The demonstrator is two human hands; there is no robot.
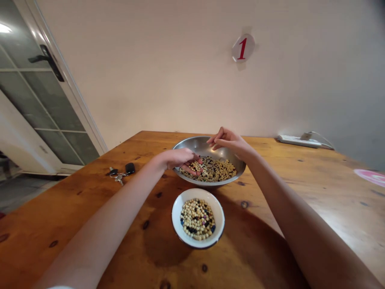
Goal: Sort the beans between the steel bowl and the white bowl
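Note:
A wide steel bowl [197, 141] holds many small round beads [221, 170], mostly cream with dark ones among them. My left hand [185, 160] reaches in over its left side, palm turned up and fingers curved, with pale beads lying in it. Above the back of the bowl, my right hand [225, 141] hovers with thumb and fingertips drawn together; anything between them is too small to make out. Nearer to me stands a white bowl [177, 218] with a dark rim edge. Inside it are larger cream beads [197, 218] mixed with black, blue and a few purple ones.
Keys [119, 176] with a black fob lie on the wooden table [126, 241] left of my left forearm. A white power strip [299, 140] with a plug and cable sits at the back right by the wall. A pink-and-white sticker [371, 176] is at the right edge.

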